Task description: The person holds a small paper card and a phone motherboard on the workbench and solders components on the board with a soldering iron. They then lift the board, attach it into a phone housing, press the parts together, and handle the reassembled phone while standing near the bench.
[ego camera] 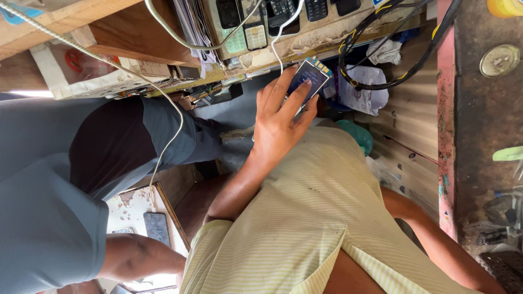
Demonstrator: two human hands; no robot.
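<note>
Left hand [278,122] reaches forward from the striped yellow shirt [305,218] and lies over a small phone [309,76] with a dark screen and blue edge. The fingers are loosely spread across its face and the thumb presses in from the side, so the hand is only partly closed, gripping the phone rather than resting on it. The phone sits at the fingertips, tilted, just in front of a worn wooden shelf [327,35] stacked with old keypad handsets. A thin white cable [278,43] drops from that shelf to the phone's near edge; whether it is plugged in cannot be told. A loop of black cable [381,54] hangs just beside the phone, over a crumpled white bag [362,90]. The right forearm [436,245] runs off toward the lower corner and its hand is out of view. A second person in a grey shirt [49,190] stands close on the other side, one arm hanging near another phone [157,227] lying flat on a low surface. By my reading, the step in hand is the holding and steadying of the small phone at the shelf. Any further move with it calls for a firmer pinch at its edges and care not to snag the white cable or the black loop.
</note>
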